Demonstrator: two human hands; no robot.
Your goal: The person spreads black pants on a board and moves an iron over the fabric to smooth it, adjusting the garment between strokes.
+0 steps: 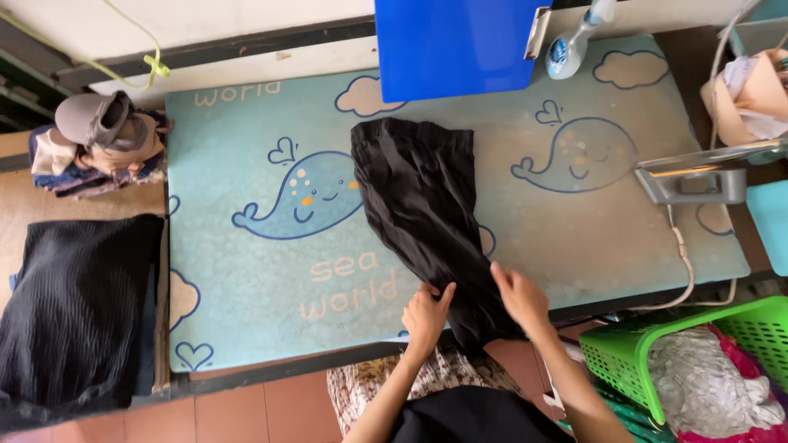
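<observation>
Here, largest first:
Board (246, 328): padded, pale blue, whale print.
Garment (423, 213): black, laid from 12 to 6 o'clock on the board, lower end draped over the near edge; judged light, limp, crease-prone, best pinched at the hem.
Iron (698, 176): parked at 3 o'clock.
Left hand (425, 316): fingers pinching the lower edge.
Right hand (521, 295): flat, fingers pressing the cloth.
</observation>
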